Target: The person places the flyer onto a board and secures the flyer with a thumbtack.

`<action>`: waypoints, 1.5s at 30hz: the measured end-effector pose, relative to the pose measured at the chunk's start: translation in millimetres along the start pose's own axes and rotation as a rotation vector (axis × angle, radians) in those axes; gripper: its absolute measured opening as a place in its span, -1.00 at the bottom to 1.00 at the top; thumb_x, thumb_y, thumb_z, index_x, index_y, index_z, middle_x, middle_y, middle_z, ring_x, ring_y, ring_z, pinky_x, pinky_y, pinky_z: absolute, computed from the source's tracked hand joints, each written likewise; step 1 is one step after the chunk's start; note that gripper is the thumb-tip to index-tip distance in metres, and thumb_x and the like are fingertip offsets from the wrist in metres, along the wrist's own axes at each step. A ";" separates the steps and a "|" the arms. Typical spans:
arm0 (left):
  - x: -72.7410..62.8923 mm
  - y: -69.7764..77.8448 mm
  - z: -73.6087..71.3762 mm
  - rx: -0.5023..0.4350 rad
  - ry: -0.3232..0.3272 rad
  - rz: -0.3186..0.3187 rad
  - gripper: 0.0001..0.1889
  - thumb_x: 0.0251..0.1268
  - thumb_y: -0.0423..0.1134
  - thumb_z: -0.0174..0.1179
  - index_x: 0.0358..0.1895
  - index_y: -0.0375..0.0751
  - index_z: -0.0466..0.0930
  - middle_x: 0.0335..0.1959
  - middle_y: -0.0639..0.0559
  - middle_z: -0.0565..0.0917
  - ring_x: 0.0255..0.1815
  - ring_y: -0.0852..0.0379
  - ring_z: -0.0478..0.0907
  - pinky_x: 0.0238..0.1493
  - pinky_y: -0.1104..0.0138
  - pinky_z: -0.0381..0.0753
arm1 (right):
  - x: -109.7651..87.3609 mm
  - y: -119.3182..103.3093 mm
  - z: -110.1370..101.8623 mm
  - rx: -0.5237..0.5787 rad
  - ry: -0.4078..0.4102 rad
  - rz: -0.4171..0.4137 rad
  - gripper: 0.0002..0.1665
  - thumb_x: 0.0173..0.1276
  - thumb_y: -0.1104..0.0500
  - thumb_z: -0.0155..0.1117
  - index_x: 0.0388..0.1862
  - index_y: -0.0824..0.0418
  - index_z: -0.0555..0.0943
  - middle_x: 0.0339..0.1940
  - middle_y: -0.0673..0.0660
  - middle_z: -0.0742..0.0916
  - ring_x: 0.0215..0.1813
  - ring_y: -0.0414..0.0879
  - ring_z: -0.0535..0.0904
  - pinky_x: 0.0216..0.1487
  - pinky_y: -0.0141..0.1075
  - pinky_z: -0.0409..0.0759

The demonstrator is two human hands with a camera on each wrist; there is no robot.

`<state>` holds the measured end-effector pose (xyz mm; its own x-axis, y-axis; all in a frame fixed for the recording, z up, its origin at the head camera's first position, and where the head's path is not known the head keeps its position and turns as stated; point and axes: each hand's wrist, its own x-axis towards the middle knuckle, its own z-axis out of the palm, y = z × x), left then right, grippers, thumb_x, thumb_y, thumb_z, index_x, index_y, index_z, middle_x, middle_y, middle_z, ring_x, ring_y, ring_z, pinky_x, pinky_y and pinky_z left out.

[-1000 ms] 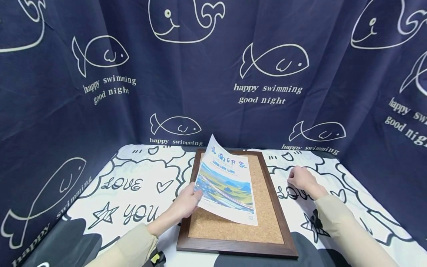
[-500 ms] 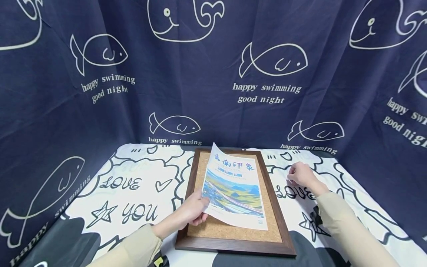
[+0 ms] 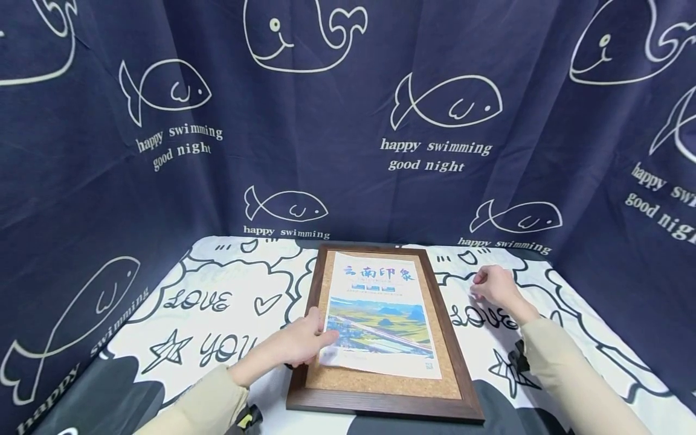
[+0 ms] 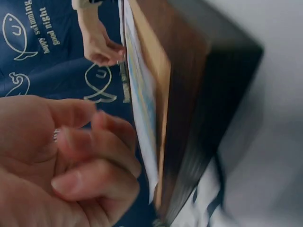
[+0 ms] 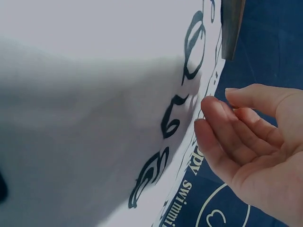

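Right hand (image 5: 260, 146) at right side of view, palm toward lens, cut off by the border. Fingers (image 5: 220, 153) bent, tips pointing left; thumb uppermost, its tip near the others. Small thing between thumb and fingers: can't tell. White cloth (image 5: 80, 118) fills the left, broad grey shadow across it, black looping lettering (image 5: 168, 126) down its right part. Navy curtain (image 5: 277, 42) behind the hand; white print (image 5: 188, 185) partly legible, "ppy swimmi", a rounded outline beside it. Brown strip (image 5: 232, 28) at top, cut by the border.
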<state>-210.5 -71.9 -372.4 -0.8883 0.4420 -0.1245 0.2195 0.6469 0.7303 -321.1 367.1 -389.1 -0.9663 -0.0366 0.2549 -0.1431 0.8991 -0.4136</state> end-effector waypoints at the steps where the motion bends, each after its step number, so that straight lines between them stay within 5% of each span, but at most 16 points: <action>1: 0.2 -0.2 -3.3 0.049 0.009 0.012 -0.69 0.43 -0.06 0.05 -0.19 -0.29 0.31 -0.76 0.13 0.36 -0.82 0.25 0.23 -0.79 0.45 0.17 | 0.5 0.0 0.1 0.002 0.010 -0.007 -0.91 0.02 0.32 0.33 -0.50 0.32 0.59 -0.68 0.04 0.70 -0.62 -0.24 0.53 -0.41 -0.37 0.38; 7: 10.4 0.7 -11.8 0.251 0.044 0.123 -0.60 0.35 -0.14 0.15 0.07 -0.37 0.38 -0.62 0.08 0.42 -0.65 0.20 0.31 -0.65 0.38 0.28 | 2.8 -5.6 2.0 0.071 0.037 -0.041 -0.92 0.04 0.35 0.33 -0.48 0.34 0.58 -0.60 0.15 0.74 -0.63 -0.22 0.60 -0.52 -0.45 0.42; 11: 22.1 -1.1 -11.8 0.403 0.014 0.211 -0.55 0.31 -0.07 0.20 0.14 -0.25 0.42 -0.15 -0.06 0.56 -0.21 0.09 0.40 -0.22 0.24 0.45 | 3.5 -12.0 5.3 0.121 0.023 -0.046 -0.90 0.08 0.35 0.34 -0.46 0.36 0.58 -0.56 0.20 0.74 -0.60 -0.12 0.65 -0.59 -0.45 0.46; 14: 31.3 -5.6 -10.4 0.487 -0.036 0.247 -0.44 0.29 0.07 0.21 0.25 -0.14 0.39 0.29 -0.16 0.39 0.21 -0.05 0.30 0.17 0.00 0.36 | 5.4 -16.8 7.7 0.147 0.013 -0.054 -0.89 0.09 0.37 0.36 -0.44 0.38 0.58 -0.54 0.23 0.75 -0.60 -0.10 0.65 -0.60 -0.44 0.49; 18: 40.1 -11.0 -8.1 0.523 -0.111 0.251 -0.27 0.26 0.22 0.16 0.41 -0.05 0.27 0.55 -0.20 0.06 0.56 -0.22 -0.05 0.43 -0.21 0.06 | 10.2 -25.7 10.4 0.180 -0.009 -0.071 -0.88 0.10 0.38 0.39 -0.43 0.41 0.59 -0.55 0.24 0.75 -0.63 -0.15 0.62 -0.61 -0.44 0.51; 27: 42.9 -20.5 -4.6 0.589 -0.202 0.133 -0.09 0.23 0.36 0.07 0.55 0.04 -0.02 0.60 -0.13 -0.11 0.62 -0.15 -0.25 0.52 -0.16 -0.19 | 36.9 -71.4 25.7 0.240 -0.094 -0.131 -0.90 0.14 0.38 0.33 -0.43 0.44 0.60 -0.59 0.24 0.73 -0.63 -0.06 0.63 -0.60 -0.43 0.51; 34: 41.4 -20.3 -3.4 0.596 -0.197 0.140 -0.07 0.21 0.39 0.06 0.55 0.05 -0.02 0.60 -0.11 -0.09 0.62 -0.11 -0.26 0.53 -0.14 -0.21 | 63.6 -107.1 47.3 0.235 -0.168 -0.150 -0.91 0.16 0.36 0.34 -0.46 0.42 0.65 -0.59 0.34 0.72 -0.53 0.21 0.67 -0.57 -0.39 0.55; 41: 33.7 -14.8 -0.6 0.615 -0.185 0.134 -0.07 0.21 0.38 0.06 0.54 0.01 0.01 0.59 -0.13 -0.05 0.62 -0.12 -0.22 0.53 -0.14 -0.20 | 82.7 -141.5 69.7 0.170 -0.246 -0.046 -0.93 0.25 0.32 0.33 -0.39 0.34 0.67 -0.45 0.20 0.75 -0.44 0.05 0.70 -0.45 -0.33 0.63; 45: 31.6 -10.4 0.2 0.618 -0.181 0.132 -0.08 0.21 0.37 0.08 0.54 0.00 0.03 0.59 -0.14 -0.03 0.62 -0.10 -0.20 0.53 -0.12 -0.18 | 91.7 -152.5 76.4 0.127 -0.257 -0.056 -0.92 0.24 0.30 0.35 -0.41 0.31 0.67 -0.48 0.20 0.75 -0.48 0.01 0.69 -0.52 -0.41 0.53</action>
<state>-240.8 -64.6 -384.1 -0.7678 0.6050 -0.2108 0.5614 0.7939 0.2335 -404.1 193.3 -369.4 -0.9763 -0.2085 0.0573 -0.2078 0.8313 -0.5156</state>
